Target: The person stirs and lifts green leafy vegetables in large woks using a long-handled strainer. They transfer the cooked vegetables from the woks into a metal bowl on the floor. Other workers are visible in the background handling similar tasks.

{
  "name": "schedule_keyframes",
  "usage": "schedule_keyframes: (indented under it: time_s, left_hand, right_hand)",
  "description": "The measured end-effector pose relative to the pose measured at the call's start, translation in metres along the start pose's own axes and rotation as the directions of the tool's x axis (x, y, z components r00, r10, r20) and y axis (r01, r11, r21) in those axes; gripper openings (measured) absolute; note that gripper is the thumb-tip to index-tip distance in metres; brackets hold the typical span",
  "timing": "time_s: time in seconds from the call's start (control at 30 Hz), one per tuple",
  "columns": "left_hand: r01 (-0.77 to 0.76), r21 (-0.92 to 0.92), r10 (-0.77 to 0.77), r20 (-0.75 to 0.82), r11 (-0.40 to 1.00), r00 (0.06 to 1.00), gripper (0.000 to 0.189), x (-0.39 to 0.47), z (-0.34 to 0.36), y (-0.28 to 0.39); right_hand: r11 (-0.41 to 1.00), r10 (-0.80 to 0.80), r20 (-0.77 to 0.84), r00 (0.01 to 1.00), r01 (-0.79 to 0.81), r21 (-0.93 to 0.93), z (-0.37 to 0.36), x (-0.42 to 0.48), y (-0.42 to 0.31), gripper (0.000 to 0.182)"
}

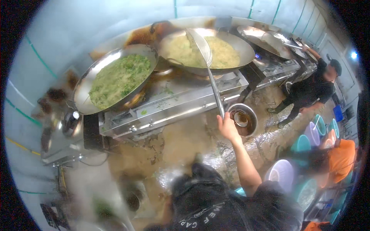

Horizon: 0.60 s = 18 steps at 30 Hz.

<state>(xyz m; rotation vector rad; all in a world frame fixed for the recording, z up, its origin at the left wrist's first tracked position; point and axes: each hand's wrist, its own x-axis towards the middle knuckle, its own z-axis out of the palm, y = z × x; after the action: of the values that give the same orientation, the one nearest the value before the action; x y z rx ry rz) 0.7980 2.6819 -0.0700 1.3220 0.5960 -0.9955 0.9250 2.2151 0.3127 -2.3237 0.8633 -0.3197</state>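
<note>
My right hand [229, 127] grips the end of a long metal handle. It belongs to a large wok spatula or ladle [203, 47], whose broad head is over the middle wok [245, 53]. Pale yellow-green food [222, 52] fills much of that wok; whether the metal head touches it I cannot tell. To the left, a second wok [83, 72] holds a heap of chopped leafy greens [121, 78] and leans toward me. My left hand is out of view.
A steel stove front [179, 99] runs below the woks, with scattered leaf bits. On the wet floor stands a metal pot [254, 121] with a small bowl or ladle in it. A co-worker [312, 86] works by further woks [260, 43]. Several plastic buckets [280, 173] and an orange-clad person [342, 161] are right.
</note>
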Motion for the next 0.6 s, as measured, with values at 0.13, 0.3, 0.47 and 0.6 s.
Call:
schedule_keyframes:
  time_s: [0.13,0.3,0.47,0.6]
  left_hand:
    - [-0.055,0.523,0.117,-0.087,0.85,0.989,0.031,-0.051,0.014,0.061]
    - [-0.641,0.074,0.627,0.152,0.764,0.764,0.033,-0.13,0.075,0.18]
    - [-0.669,-0.324,0.743,0.251,0.668,0.62,0.022,-0.229,0.119,0.228]
    - [-0.849,0.363,0.747,0.419,0.384,0.517,0.023,-0.242,0.11,0.22]
  right_hand:
    - [0.993,-0.022,0.039,0.999,0.017,0.12,0.014,-0.003,-0.009,0.04]
    - [0.989,0.058,0.005,0.998,-0.058,0.134,0.014,-0.003,-0.004,0.042]
    - [0.968,0.094,0.063,0.994,-0.106,0.228,0.017,-0.003,-0.01,0.042]
    - [0.98,0.037,-0.031,0.999,-0.03,0.195,0.03,0.008,0.01,0.044]
